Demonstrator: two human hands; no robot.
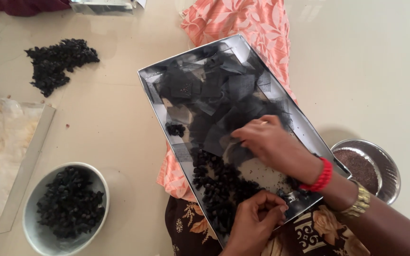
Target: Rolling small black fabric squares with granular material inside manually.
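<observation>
A silver rectangular tray (153,97) lies tilted on my lap over an orange floral cloth (243,19). Its far half holds several black net squares (214,85); its near half holds a heap of small black bundles (214,185). My right hand (276,147), with a red bangle and a gold bracelet at the wrist, reaches in from the right, and its fingertips pinch a net square (224,137) at the tray's middle. My left hand (255,220) rests at the near edge of the tray with its fingers curled tight; anything inside them is hidden.
A white bowl (26,215) of black bundles stands at the near left. Further back lies a loose black pile (55,61) on the pale floor. A flat box lined with white paper (27,156) sits at the left edge. A steel bowl (389,163) of dark seeds stands at the right.
</observation>
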